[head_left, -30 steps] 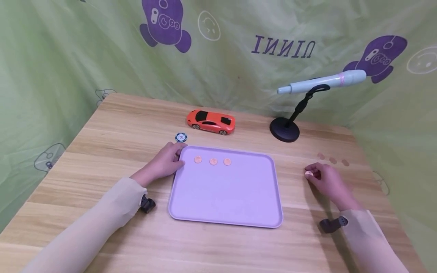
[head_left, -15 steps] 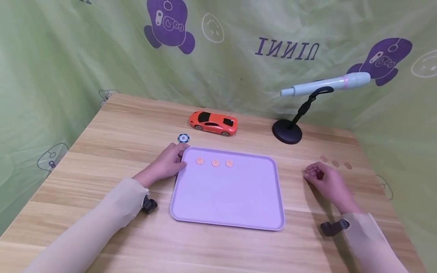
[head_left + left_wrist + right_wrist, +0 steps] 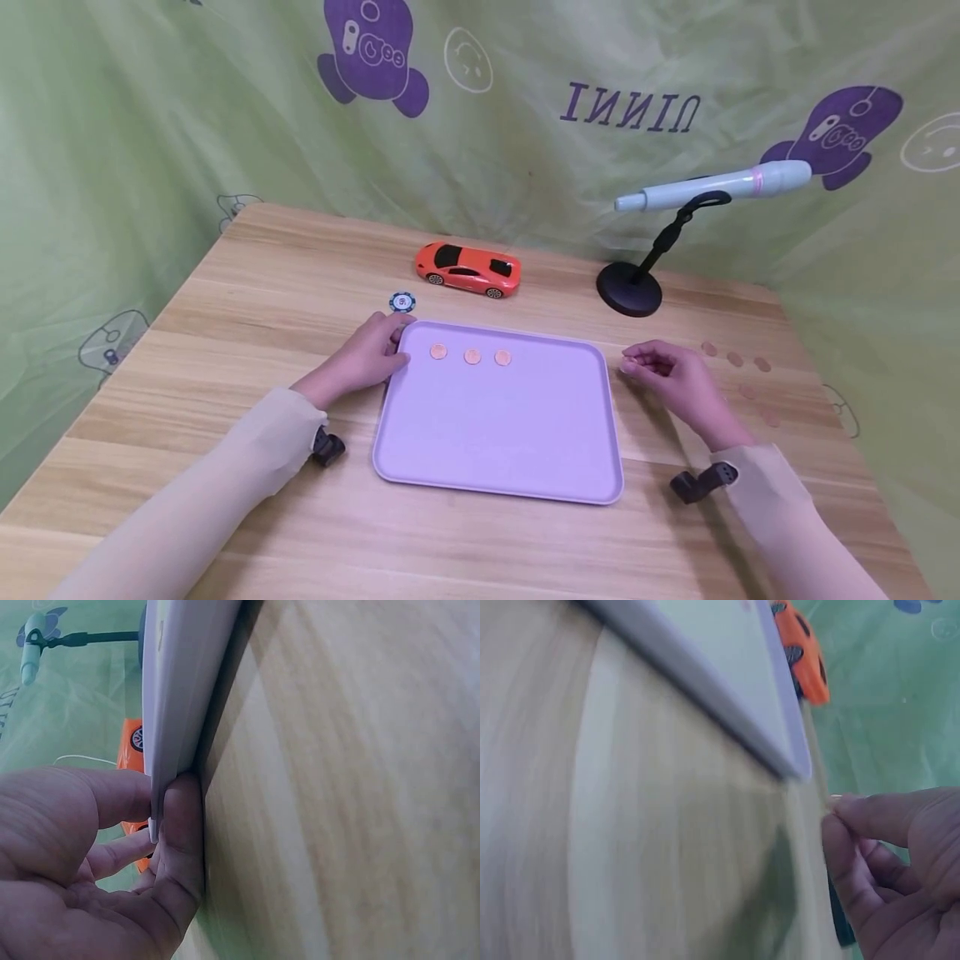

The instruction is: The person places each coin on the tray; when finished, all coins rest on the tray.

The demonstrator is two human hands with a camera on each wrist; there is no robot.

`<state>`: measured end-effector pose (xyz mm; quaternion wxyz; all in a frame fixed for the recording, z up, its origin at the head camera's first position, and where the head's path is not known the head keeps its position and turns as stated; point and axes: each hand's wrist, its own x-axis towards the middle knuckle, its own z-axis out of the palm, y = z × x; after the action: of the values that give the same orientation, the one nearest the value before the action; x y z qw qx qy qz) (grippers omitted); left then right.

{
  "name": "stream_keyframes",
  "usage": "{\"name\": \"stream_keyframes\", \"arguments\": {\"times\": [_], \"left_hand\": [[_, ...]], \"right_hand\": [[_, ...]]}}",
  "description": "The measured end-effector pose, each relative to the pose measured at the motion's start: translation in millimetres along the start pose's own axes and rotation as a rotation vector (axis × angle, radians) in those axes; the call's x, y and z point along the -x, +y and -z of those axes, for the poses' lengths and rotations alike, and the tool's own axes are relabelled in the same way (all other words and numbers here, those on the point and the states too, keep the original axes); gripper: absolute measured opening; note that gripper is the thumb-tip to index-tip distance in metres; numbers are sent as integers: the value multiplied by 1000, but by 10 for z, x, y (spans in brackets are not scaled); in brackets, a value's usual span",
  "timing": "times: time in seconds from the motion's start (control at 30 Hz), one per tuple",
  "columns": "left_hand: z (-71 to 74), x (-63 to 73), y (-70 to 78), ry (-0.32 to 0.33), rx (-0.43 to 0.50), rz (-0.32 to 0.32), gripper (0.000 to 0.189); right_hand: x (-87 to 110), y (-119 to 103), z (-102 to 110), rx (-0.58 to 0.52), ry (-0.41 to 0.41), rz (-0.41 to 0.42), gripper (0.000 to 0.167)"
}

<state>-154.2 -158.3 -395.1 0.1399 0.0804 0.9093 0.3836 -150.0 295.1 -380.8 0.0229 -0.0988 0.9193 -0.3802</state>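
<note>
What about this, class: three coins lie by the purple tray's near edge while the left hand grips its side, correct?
Not near: the head view shows the three coins by the far edge of the purple tray. The left hand does grip its side.

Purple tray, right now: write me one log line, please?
left hand: grips tray | right hand: pinches coin, outside tray | on tray: three coins

Toy car (image 3: 468,269), microphone (image 3: 708,190) on stand (image 3: 630,292)

Purple letters "INNIU" (image 3: 632,108), Ns reversed, on green curtain (image 3: 225,125); chip marking (image 3: 402,302) too small.
</note>
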Motion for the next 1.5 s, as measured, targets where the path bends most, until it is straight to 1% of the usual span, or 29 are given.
{"name": "stream_keyframes", "arguments": {"times": [0.17, 0.33, 0.47, 0.6, 0.73, 0.83, 1.0, 1.13, 1.23, 1.5], "left_hand": [[-2, -4, -6, 1, 5, -2, 56], [3, 13, -6, 3, 9, -4, 56], [12, 21, -2, 5, 10, -9, 56], [18, 18, 1, 10, 6, -24, 56], [19, 17, 4, 15, 3, -29, 56], [13, 11, 9, 15, 5, -18, 55], [1, -8, 10, 4, 5, -15, 56], [-3, 1, -8, 10, -3, -26, 56], [-9, 3, -22, 18, -5, -42, 55], [-17, 20, -17, 27, -9, -47, 55]], "right_hand": [[-82, -155, -100, -79, -76, -37, 31], [-183, -270, -229, -149, -136, -64, 29], [-258, -341, -343, -202, -162, -71, 28], [-329, -405, -475, -219, -184, -75, 27], [-395, -476, -607, -199, -205, -23, 24], [-434, -528, -679, -189, -211, 13, 22], [-452, -578, -758, -201, -222, 19, 20], [-446, -589, -818, -181, -213, 40, 16], [-445, -593, -848, -138, -189, 65, 15], [-458, -611, -903, -4, -156, 129, 11]]}}
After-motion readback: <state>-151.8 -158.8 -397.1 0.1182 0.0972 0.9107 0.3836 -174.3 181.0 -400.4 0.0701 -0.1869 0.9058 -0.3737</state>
